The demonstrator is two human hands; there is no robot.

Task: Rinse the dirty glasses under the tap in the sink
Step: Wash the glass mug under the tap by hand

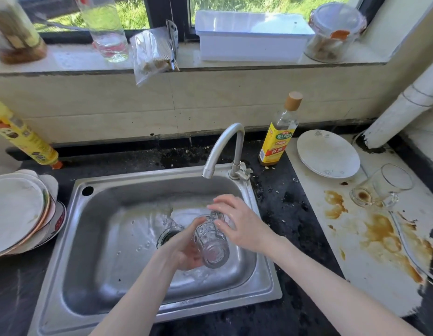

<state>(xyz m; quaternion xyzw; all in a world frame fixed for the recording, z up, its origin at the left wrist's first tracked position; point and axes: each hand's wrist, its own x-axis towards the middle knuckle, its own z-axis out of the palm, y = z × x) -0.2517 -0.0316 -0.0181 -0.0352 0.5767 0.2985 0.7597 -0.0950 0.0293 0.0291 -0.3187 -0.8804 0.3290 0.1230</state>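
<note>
Both our hands hold one faceted clear glass tumbler [211, 241] over the stainless steel sink [96, 229]. Our left hand [184, 251] cups it from below, fingers curled round its side; our right hand [237, 221] grips its far end. Its long axis tilts, thick base toward us, beneath the curved metal tap [225, 146].

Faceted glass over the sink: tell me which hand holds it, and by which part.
Both. The left hand cups the faceted glass near its base; the right hand grips its upper end, by the rim.
</note>
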